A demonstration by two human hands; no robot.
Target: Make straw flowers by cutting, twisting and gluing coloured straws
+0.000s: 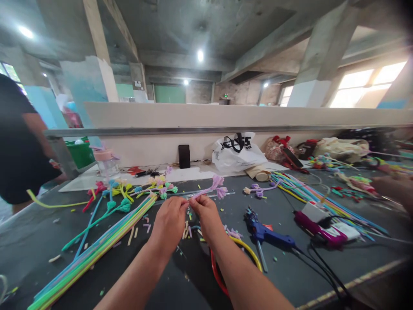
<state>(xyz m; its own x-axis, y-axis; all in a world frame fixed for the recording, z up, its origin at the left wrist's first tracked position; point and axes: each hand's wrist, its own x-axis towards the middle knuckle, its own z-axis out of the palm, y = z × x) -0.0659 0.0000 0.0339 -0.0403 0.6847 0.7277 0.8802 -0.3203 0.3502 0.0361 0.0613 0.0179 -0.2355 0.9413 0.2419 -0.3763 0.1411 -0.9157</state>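
A lilac pipe-cleaner flower sprig [217,186] is held above the middle of the dark table, its fluffy blooms pointing up and to the right. My right hand [207,215] pinches its stem just below the blooms. Close beside it, my left hand [170,220] has its fingers closed at the stem's lower end, where fingertips hide the contact. Beneath my hands lie short cut pieces of pipe cleaner [187,230]. A yellow and red ring [251,252] is partly covered by my right forearm. Left of my hands runs a bundle of long coloured pipe cleaners [97,254].
A blue glue gun [269,234] and a purple tool [319,228] with cords lie at right. Finished flowers [124,204] lie at left. Behind are a phone [184,156] and a white bag [237,153]. A person [22,142] stands left; another's blurred hand [392,187] is at right.
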